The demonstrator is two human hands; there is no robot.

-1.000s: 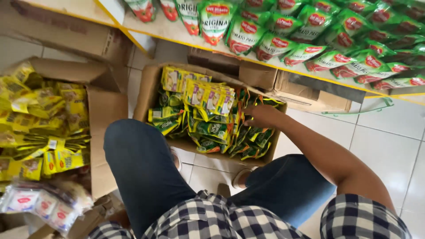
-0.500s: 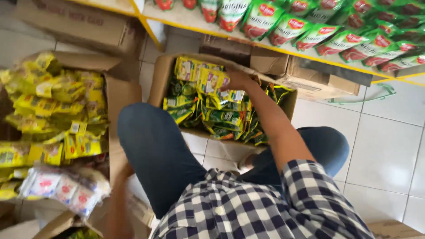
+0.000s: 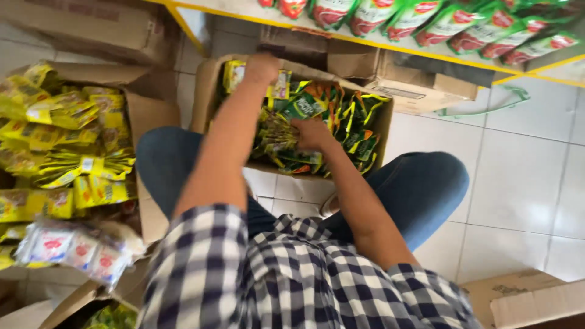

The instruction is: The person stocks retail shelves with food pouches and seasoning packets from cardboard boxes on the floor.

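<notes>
An open cardboard box [image 3: 210, 85] stands on the floor between my knees, filled with green and yellow sachet packets [image 3: 341, 122]. My left hand [image 3: 263, 68] reaches to the far left corner of the box and rests on the yellow packets there; its grip is hidden. Nearer me, my right hand [image 3: 311, 133] is in the middle of the box, its fingers closed around a bunch of the green packets.
A second open box [image 3: 152, 109] at left holds yellow sachet strips [image 3: 67, 152]. White and red packets [image 3: 73, 250] lie at lower left. A yellow-edged shelf [image 3: 426, 52] with hanging green and red pouches [image 3: 439, 27] runs across the top. More cartons [image 3: 524, 298] sit at lower right.
My left arm has come into view and reached into the far left of the box. My right hand has drawn back toward the middle of the packets. The view shifted right.
</notes>
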